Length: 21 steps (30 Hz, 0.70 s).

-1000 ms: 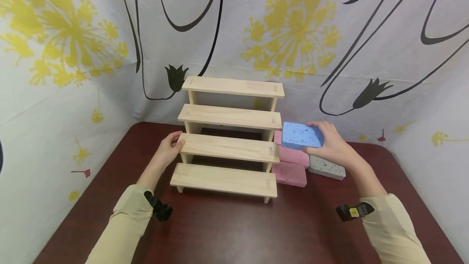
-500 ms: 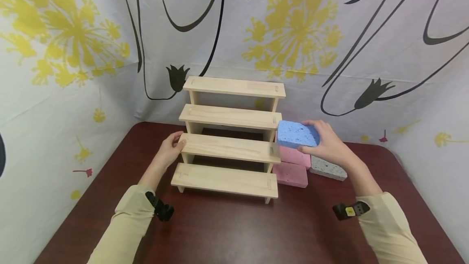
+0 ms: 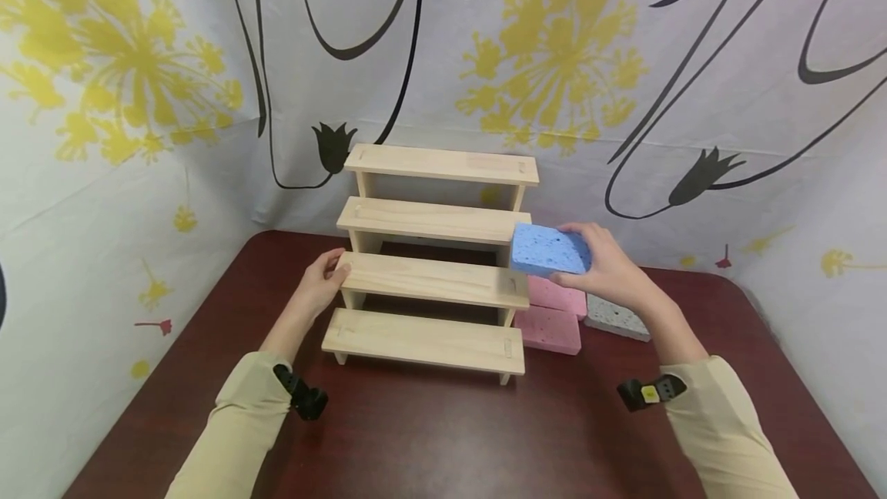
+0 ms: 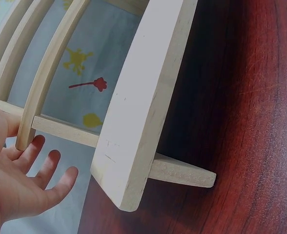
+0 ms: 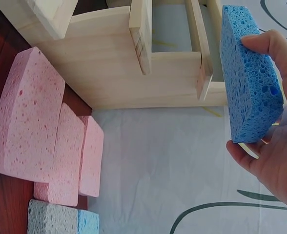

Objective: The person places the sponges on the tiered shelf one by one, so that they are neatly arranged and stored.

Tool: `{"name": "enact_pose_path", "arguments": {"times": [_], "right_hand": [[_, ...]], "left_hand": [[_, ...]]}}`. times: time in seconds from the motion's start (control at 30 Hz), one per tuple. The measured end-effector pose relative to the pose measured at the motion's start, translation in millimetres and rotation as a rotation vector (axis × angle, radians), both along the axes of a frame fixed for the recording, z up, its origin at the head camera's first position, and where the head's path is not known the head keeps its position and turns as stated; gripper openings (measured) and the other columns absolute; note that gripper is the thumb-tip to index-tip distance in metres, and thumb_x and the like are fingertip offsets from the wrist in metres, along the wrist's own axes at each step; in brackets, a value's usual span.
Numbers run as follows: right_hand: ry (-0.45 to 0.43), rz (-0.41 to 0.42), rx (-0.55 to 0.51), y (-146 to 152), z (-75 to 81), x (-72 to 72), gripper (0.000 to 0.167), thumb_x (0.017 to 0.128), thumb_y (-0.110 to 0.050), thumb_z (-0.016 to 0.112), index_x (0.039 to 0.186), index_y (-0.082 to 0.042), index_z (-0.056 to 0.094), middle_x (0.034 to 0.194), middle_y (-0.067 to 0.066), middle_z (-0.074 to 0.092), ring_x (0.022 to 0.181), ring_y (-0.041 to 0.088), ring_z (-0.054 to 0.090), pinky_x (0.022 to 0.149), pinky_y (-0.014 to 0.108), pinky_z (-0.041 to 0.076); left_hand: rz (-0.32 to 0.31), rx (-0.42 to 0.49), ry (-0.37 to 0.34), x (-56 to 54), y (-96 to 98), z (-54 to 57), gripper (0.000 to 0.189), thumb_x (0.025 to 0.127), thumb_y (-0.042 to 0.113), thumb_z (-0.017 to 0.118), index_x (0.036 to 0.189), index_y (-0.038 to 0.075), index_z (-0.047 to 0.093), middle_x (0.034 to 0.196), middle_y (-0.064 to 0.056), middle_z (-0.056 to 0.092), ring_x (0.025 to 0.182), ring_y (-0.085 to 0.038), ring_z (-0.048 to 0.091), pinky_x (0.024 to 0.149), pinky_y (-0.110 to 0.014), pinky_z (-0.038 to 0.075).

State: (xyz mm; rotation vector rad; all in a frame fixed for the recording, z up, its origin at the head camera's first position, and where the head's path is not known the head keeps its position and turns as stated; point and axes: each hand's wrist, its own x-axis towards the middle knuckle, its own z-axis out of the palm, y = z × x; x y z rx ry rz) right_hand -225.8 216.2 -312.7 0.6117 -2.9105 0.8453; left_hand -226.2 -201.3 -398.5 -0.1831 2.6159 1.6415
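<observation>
A blue sponge (image 3: 550,249) is in my right hand (image 3: 610,268), gripped between thumb and fingers. It is held in the air near the right ends of the middle steps of a four-tiered wooden stand (image 3: 430,279). In the right wrist view the blue sponge (image 5: 248,73) appears apart from the wood, tilted on edge to that camera. My left hand (image 3: 321,283) holds the left end of the second step from the bottom. Seen from the left wrist, the board's end passes between the thumb and fingers of the left hand (image 4: 21,180).
Pink sponges (image 3: 549,329) lie on the dark red table (image 3: 443,437) along the stand's right side. A grey sponge (image 3: 615,319) lies to their right, with another blue sponge (image 5: 88,222) beyond it in the right wrist view. A patterned cloth (image 3: 443,83) hangs behind.
My right hand has carried the blue sponge left and slightly up, to the stand's right edge. The left hand stays on the step's left end.
</observation>
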Motion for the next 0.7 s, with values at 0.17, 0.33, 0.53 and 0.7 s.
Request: {"name": "enact_pose_path", "arguments": {"times": [0.17, 0.33, 0.53, 0.7], "right_hand": [[-0.002, 0.011, -0.001, -4.1, -1.3, -2.6, 0.071, 0.074, -0.030, 0.073, 0.130, -0.002, 0.039, 0.126, 0.021, 0.042, 0.112, 0.034, 0.038, 0.090, 0.054, 0.036], [-0.006, 0.022, -0.005, -7.0, -1.5, -3.6, 0.071, 0.074, -0.029, 0.073, 0.130, -0.003, 0.039, 0.127, 0.021, 0.041, 0.113, 0.035, 0.037, 0.091, 0.055, 0.036], [0.004, 0.040, -0.003, -13.0, -0.7, -6.3, 0.071, 0.073, -0.028, 0.073, 0.131, -0.003, 0.040, 0.126, 0.021, 0.043, 0.112, 0.034, 0.038, 0.090, 0.053, 0.036], [0.001, 0.053, -0.004, -19.1, -0.7, -8.5, 0.072, 0.073, -0.028, 0.073, 0.131, -0.003, 0.040, 0.128, 0.021, 0.042, 0.114, 0.034, 0.037, 0.091, 0.053, 0.036]], "left_hand": [[0.005, 0.006, -0.005, -0.2, -0.7, -0.5, 0.050, 0.098, 0.020, 0.041, 0.143, 0.005, 0.026, 0.145, -0.019, 0.032, 0.123, -0.032, 0.038, 0.103, -0.044, 0.035], [0.003, 0.000, -0.001, -0.3, -0.7, 0.7, 0.050, 0.098, 0.021, 0.041, 0.143, 0.005, 0.026, 0.145, -0.019, 0.032, 0.124, -0.032, 0.038, 0.104, -0.044, 0.035], [-0.005, -0.008, -0.005, 0.7, -0.4, 1.8, 0.051, 0.098, 0.023, 0.040, 0.144, 0.005, 0.024, 0.145, -0.019, 0.031, 0.125, -0.032, 0.038, 0.104, -0.045, 0.034], [-0.009, -0.001, -0.011, 0.3, -0.5, -0.3, 0.052, 0.098, 0.024, 0.040, 0.144, 0.006, 0.024, 0.145, -0.019, 0.031, 0.125, -0.032, 0.037, 0.105, -0.044, 0.034]]}}
